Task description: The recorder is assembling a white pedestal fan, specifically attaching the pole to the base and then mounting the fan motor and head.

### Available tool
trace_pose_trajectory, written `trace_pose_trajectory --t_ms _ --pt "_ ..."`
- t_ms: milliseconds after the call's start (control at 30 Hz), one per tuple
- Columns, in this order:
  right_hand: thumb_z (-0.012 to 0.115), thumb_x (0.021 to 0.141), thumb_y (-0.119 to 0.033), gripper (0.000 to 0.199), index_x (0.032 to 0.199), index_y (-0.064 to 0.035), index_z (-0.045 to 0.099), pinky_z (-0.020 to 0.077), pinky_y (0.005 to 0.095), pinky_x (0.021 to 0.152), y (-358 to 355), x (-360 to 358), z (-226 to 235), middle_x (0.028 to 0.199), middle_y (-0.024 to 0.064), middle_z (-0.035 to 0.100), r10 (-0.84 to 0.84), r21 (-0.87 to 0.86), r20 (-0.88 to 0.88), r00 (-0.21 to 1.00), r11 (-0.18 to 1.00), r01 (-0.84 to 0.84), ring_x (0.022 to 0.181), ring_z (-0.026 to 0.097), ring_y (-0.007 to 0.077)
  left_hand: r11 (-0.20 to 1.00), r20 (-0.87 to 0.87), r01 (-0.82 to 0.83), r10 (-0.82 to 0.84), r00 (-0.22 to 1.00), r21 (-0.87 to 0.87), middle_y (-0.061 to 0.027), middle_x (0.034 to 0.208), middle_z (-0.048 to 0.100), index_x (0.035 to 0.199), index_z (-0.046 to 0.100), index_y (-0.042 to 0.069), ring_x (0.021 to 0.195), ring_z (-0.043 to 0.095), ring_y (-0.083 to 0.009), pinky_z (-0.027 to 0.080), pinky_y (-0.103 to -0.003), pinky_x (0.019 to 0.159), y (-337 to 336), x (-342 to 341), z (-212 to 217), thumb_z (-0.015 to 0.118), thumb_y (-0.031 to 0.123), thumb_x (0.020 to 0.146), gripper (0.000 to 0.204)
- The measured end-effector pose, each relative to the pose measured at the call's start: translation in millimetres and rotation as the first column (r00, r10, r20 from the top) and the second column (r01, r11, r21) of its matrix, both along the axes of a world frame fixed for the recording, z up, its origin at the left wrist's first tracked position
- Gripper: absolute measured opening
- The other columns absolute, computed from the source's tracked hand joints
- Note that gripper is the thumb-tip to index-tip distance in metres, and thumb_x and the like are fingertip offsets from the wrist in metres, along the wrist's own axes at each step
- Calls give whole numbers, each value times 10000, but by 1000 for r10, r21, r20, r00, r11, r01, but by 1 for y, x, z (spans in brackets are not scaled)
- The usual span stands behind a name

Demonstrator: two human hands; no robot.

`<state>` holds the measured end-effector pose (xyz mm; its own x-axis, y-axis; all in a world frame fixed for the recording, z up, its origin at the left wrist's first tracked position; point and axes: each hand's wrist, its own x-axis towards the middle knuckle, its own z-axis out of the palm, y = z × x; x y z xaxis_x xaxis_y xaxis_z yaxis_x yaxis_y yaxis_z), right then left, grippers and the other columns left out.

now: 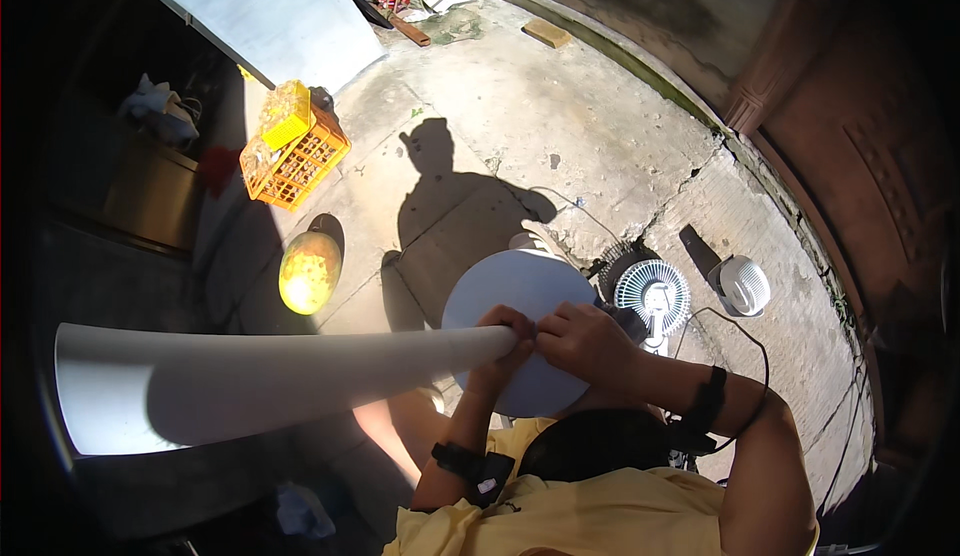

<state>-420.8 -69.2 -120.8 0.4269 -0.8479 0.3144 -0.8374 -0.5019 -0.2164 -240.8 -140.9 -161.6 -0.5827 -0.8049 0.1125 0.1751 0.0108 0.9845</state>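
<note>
A long white tapered tube point(280, 381) reaches across from the left, its wide end at the far left and its narrow end at my hands. My left hand point(506, 344) is closed around that narrow end. Right beside it my right hand point(585, 344) has its fingers pinched together at the tube's tip; whatever small part lies between them is hidden. Below both hands is a light blue round disc point(520, 286), partly covered by the hands and the tube.
To the right on the concrete lie a small round fan point(652, 296) and a white cylindrical piece point(744, 286); a dark cable runs nearby. Ahead left are an orange crate point(300, 171), a yellow basket point(287, 116) and a yellow-green rounded object point(310, 274). A pale panel point(270, 16) stands behind.
</note>
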Motion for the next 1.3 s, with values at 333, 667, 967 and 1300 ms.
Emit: trace_pose_trajectory --t_ms 333,667,967,1300 --pt "593 892 -232 262 1120 -111 639 543 414 800 -63 -39 6 1005 98 643 -464 170 183 867 883 437 976 617 306 996 13 40 -39 999 -81 -47 811 565 865 518 63 827 571 -161 434 -391 1015 -11 -5 5 623 5 755 163" --pt "697 908 -211 312 1111 13 624 478 260 833 -66 -59 -27 958 80 680 -654 726 551 518 682 90 895 593 115 945 140 -326 327 934 -34 -52 778 530 840 489 49 746 588 -164 457 -408 982 -2 -8 34 585 -27 768 142" --pt "694 845 -415 500 1179 -84 522 484 389 879 18 -47 14 1069 162 654 -785 857 372 496 496 142 998 641 281 896 47 -442 443 895 -31 -55 853 561 836 520 37 880 593 -185 490 -320 819 -4 -21 47 664 -29 781 167" --pt "649 894 -280 301 1140 -120 583 524 379 790 14 -51 27 1035 94 589 -564 453 456 689 813 366 941 648 298 903 147 -421 430 891 -85 -58 838 581 857 526 46 802 590 -162 490 -301 750 7 -34 25 681 -17 774 187"
